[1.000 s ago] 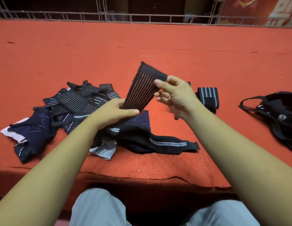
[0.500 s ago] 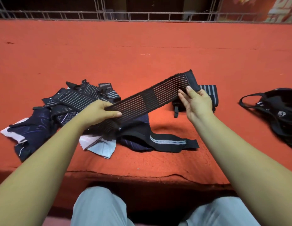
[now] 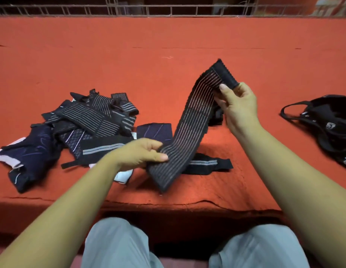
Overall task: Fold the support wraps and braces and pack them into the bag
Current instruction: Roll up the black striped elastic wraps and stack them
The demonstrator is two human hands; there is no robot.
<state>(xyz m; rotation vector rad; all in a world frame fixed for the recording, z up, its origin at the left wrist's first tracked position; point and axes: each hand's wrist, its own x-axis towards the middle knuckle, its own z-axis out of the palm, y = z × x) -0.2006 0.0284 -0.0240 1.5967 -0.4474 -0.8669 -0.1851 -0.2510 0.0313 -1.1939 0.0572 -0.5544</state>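
Left hand [image 3: 141,154] and right hand [image 3: 240,107], apart, each grip one striped wrap [image 3: 189,128].
One bag [image 3: 331,115] (cut off right); overlapping pile [image 3: 87,120] uncountable.

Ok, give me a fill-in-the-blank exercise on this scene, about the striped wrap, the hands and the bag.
1. The striped wrap is held by ____ hands: the left hand grips its lower part, the right hand its upper end.
2. The black bag lies on the person's ____ side.
3. The pile of wraps and braces lies on the person's ____ side.

Missing words: both; right; left.
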